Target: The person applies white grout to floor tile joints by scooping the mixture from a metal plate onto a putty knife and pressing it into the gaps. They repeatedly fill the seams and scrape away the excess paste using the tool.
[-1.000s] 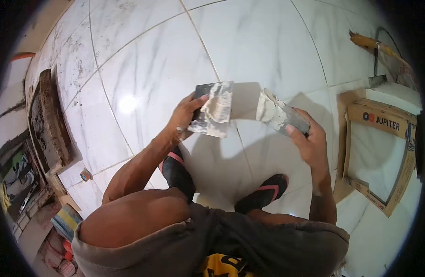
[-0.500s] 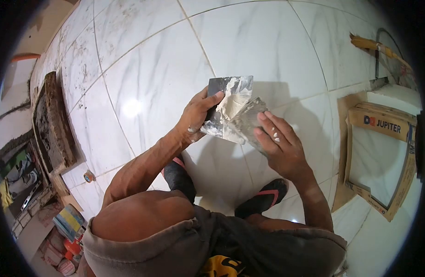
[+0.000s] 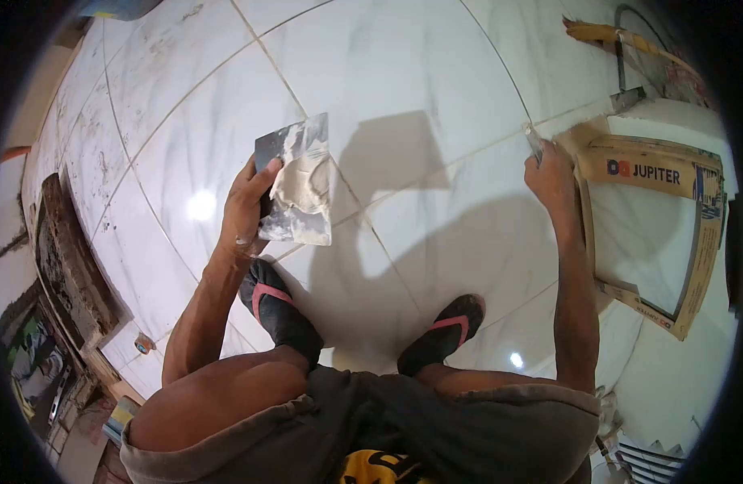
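Observation:
My left hand [image 3: 246, 206] grips a flat metal trowel plate [image 3: 295, 181] smeared with a lump of pale grout, held above the white marble-look floor tiles [image 3: 404, 73]. My right hand [image 3: 551, 173] reaches far right and holds a small putty knife [image 3: 534, 139], its blade tip down on a tile joint next to the cardboard. I squat over the floor, with both feet in black sandals with red straps [image 3: 444, 331] on the tiles.
An open cardboard box marked JUPITER [image 3: 654, 173] holding a white tile lies at the right. A hand tool [image 3: 630, 98] and wooden stick [image 3: 605, 34] lie beyond it. A dirty mortar board [image 3: 69, 258] and clutter sit at the left edge.
My right hand has left the trowel plate and swung right, carrying the putty knife down to the joint by the box. The left hand still holds the plate, now further left.

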### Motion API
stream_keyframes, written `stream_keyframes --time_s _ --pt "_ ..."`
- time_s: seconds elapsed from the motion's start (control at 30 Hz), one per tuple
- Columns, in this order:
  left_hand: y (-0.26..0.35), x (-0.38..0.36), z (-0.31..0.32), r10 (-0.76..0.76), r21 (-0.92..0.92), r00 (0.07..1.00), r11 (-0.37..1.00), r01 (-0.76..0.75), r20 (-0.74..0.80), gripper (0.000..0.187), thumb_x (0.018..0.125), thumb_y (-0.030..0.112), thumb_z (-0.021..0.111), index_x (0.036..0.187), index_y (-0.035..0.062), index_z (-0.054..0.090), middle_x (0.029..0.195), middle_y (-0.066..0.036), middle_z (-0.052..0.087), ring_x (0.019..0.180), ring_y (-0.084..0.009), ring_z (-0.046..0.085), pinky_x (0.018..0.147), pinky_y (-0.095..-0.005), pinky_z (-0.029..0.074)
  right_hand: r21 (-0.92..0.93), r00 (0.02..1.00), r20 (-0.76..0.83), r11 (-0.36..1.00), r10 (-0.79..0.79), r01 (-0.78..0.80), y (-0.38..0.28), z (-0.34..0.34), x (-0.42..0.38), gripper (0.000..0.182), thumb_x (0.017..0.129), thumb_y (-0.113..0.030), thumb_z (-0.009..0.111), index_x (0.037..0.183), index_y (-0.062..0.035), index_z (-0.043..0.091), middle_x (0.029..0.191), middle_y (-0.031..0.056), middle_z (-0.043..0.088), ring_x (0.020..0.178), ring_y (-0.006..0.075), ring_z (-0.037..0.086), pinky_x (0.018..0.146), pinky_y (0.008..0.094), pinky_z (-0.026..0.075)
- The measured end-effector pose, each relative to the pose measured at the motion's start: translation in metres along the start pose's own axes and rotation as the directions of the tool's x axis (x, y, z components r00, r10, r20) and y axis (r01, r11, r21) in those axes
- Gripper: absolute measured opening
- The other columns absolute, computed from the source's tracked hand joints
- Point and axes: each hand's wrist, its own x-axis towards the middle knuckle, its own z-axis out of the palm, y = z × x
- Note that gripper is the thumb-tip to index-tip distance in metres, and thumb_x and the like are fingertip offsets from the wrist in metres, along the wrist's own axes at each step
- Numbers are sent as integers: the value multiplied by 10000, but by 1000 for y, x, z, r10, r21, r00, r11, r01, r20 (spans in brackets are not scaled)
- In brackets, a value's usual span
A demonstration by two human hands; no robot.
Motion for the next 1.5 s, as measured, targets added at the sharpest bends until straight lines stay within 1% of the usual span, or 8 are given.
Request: stream_keyframes --time_s 0.2,0.33,0.47,0.57,0.77,0.87,1.0,1.5 --pt "-10 -5 -26 -12 -15 994 1000 10 -107 374 951 228 529 1228 -20 494 1025 -71 604 869 -136 615 737 -269 521 -12 997 77 1000 -15 15 -49 12 6 369 818 -224 541 1129 -37 610 1022 185 634 945 361 602 847 459 493" --pt "-8 -6 -32 -21 -73 987 997 10 -162 330 975 230 508 1220 10 498 1017 -60 618 816 -134 635 699 -273 543 -80 951 45 948 -304 307 -149 45 -54 382 730 -235 607 1039 -10 599 951 132 592 871 269 588 671 376 532" --pt "-5 -5 -33 17 -69 993 997 -25 -115 312 974 213 505 1210 10 501 1007 -60 614 824 -132 627 706 -276 538 201 839 -186 816 -512 542 -228 37 -103 310 716 -177 594 958 17 594 933 172 591 861 299 583 678 386 515" --pt "-1 -7 -33 37 -48 993 998 -43 -116 309 974 200 501 1209 0 499 997 -57 606 831 -121 612 729 -275 527 615 832 236 740 -502 273 -234 10 -105 354 729 -163 581 1023 35 597 967 212 620 866 335 613 733 406 522" --pt "-4 -11 -40 72 -74 993 994 -79 -92 313 974 185 491 1225 -2 490 1014 -69 619 851 -142 633 733 -285 535 778 911 253 628 -326 9 -167 -16 -97 332 781 -184 568 1055 -3 616 923 235 641 838 393 626 788 464 502" --pt "-11 -12 -49 73 -77 995 994 -78 -70 326 975 186 488 1238 -7 483 1037 -79 615 864 -146 631 739 -283 534 621 936 351 757 -38 -202 -105 -38 -66 391 794 -192 599 1142 -12 611 815 228 647 741 352 644 699 410 510" --pt "-12 -14 -47 64 -62 996 996 -67 -59 333 971 192 493 1238 -6 491 1044 -77 613 868 -148 627 732 -281 528 503 989 82 852 123 -148 -10 -26 -34 383 844 -232 604 1148 1 599 909 248 659 871 393 646 780 423 507" --pt "-13 -16 -46 21 -38 992 999 -26 -124 353 983 235 478 1267 26 473 990 -47 602 815 -136 607 693 -278 516 94 929 89 932 -359 351 65 -6 54 493 769 16 535 1258 -34 541 1258 203 545 1154 347 531 1004 405 421"
